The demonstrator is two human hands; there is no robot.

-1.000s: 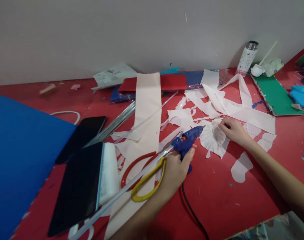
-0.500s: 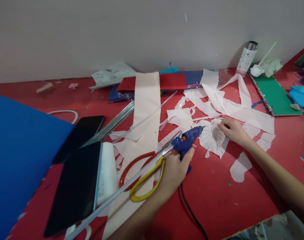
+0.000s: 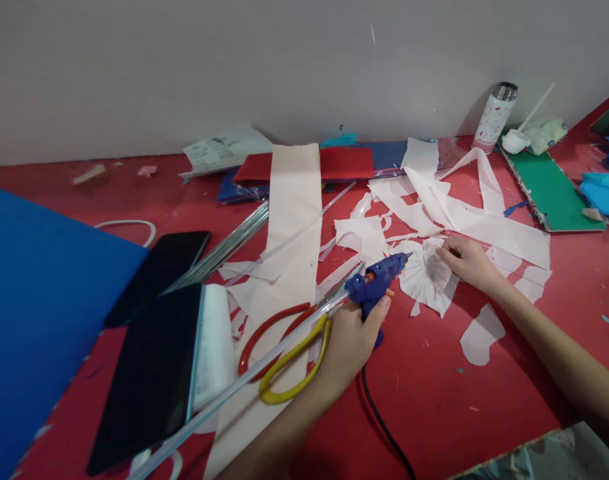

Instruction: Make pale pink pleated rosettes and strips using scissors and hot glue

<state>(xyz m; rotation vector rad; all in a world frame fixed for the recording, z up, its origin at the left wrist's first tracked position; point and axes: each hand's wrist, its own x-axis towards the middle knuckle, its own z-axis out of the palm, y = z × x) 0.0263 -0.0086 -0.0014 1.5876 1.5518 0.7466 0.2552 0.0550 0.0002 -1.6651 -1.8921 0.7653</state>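
Note:
My left hand (image 3: pixel 351 340) is wrapped round the handle of a blue hot glue gun (image 3: pixel 381 275). A long clear glue stick (image 3: pixel 254 369) runs out of the gun's back toward the lower left. The nozzle points at a pleated white paper flower (image 3: pixel 427 273) and lies at its left edge. My right hand (image 3: pixel 467 263) pinches the flower's right side, its fingertips partly hidden. Scissors (image 3: pixel 293 387) with one red and one yellow handle lie beside my left hand, on a long pale paper strip (image 3: pixel 295 220).
White paper scraps (image 3: pixel 484 220) spread behind my hands. Two black devices (image 3: pixel 149 380) and a blue sheet (image 3: pixel 44 300) are at the left. A white bottle (image 3: pixel 494 119) and a green board (image 3: pixel 559 193) stand or lie at the back right. The gun's black cord (image 3: pixel 384 420) trails forward.

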